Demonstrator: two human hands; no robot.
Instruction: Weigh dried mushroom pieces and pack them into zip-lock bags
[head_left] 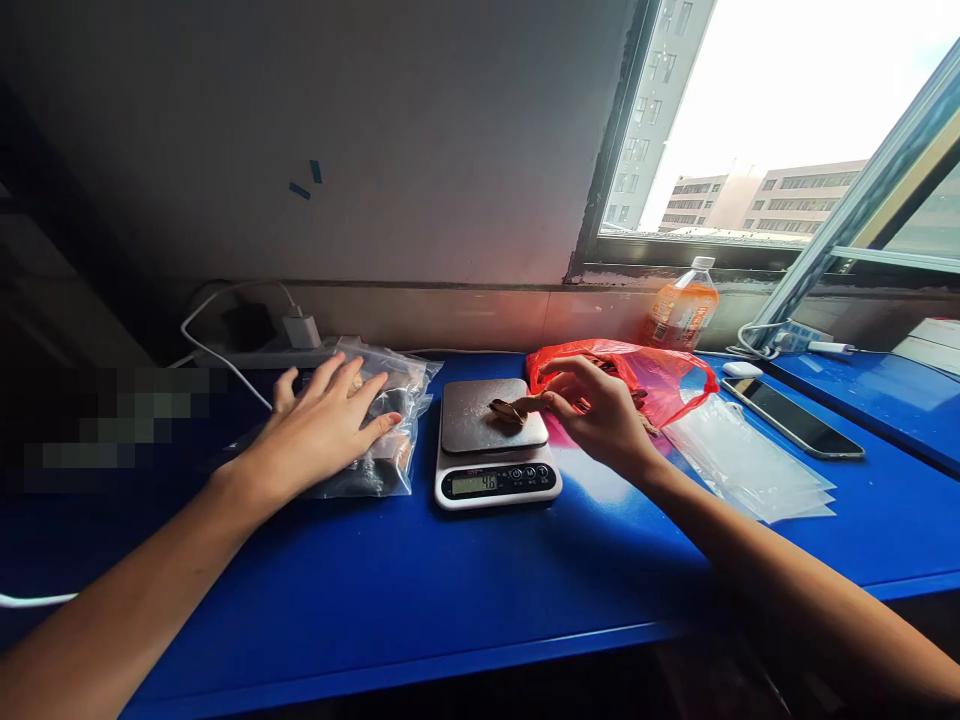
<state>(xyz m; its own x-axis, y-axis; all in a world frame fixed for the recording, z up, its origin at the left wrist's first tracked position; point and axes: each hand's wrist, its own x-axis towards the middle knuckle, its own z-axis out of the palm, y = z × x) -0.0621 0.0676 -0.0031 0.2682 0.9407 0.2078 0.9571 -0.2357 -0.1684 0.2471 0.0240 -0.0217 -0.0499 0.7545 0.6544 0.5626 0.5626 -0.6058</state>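
Note:
A white kitchen scale [444, 487] with a steel plate stands on the blue table, and its display seems to read 4.6. On the plate lies a dried brown curled piece [508, 412] among pale crumbs. My right hand [604, 410] is over the plate's right edge, thumb and fingertips pinched on the end of a dried brown piece [533, 403] that meets the curled one. Left of the scale, my left hand [322, 425] is spread open over clear plastic zip bags [394, 455] with dark and brown contents. It appears to rest on them, holding nothing.
Behind my right hand, a red plastic bag [679, 380] holds more dried brown pieces. Flat clear bags [750, 465], a phone [795, 415] and a white earbud case [742, 370] lie to the right. An orange drink bottle [684, 305] and a charger [301, 328] are at the back.

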